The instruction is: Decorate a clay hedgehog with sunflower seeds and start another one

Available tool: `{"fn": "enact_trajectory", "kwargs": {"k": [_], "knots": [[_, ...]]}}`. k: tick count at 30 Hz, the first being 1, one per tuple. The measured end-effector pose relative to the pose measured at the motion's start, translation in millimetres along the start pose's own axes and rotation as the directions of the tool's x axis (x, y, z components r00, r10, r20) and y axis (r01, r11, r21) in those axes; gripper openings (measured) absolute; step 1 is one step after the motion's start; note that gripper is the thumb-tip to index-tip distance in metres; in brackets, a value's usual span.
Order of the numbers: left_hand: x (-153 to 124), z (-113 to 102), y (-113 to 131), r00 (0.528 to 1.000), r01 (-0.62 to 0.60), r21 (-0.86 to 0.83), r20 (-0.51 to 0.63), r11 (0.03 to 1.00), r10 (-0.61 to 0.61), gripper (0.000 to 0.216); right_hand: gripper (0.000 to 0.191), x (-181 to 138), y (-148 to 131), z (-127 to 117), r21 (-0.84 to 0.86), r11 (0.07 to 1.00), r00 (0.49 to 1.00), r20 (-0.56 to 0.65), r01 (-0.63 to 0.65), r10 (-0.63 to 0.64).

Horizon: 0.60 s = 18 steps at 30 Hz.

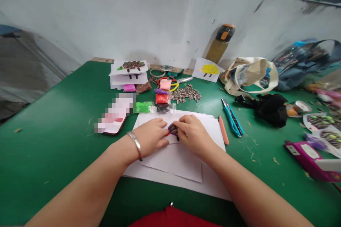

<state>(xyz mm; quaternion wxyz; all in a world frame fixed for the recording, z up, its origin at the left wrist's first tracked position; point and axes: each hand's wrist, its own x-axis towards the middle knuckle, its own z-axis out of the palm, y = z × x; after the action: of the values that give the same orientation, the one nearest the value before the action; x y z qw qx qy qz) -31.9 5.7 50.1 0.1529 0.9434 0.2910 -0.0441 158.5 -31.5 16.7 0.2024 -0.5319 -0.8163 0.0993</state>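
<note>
A small figure covered with striped sunflower seeds (173, 128), with a bit of red and black showing along its lower edge, lies on white paper sheets (181, 161). From the left, my left hand (150, 136) rests flat on the paper, fingers stretched out and their tips touching the figure's edge. My right hand (193, 133) is closed at the figure's right side, with thumb and fingertips pressed on the seeds. Its fingers partly cover the figure, so a single seed in the pinch cannot be made out.
Behind the paper lie loose sunflower seeds (186, 93), a red clay packet (162, 98), a green clay packet (143, 107) and scissors (185, 80). A phone (114, 118) is on the left. On the right are an orange stick (223, 130), a utility knife (232, 117) and a purple tape dispenser (306, 158).
</note>
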Motion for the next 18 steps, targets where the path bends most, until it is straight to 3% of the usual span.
{"fn": "enact_trajectory", "kwargs": {"k": [18], "knots": [[-0.5,-2.1,1.6,1.0,0.019,-0.022,0.015,1.0,-0.019,0.02,0.024,-1.5,-0.4,0.6,-0.014,1.0,1.0,0.001,0.012,-0.012]]}}
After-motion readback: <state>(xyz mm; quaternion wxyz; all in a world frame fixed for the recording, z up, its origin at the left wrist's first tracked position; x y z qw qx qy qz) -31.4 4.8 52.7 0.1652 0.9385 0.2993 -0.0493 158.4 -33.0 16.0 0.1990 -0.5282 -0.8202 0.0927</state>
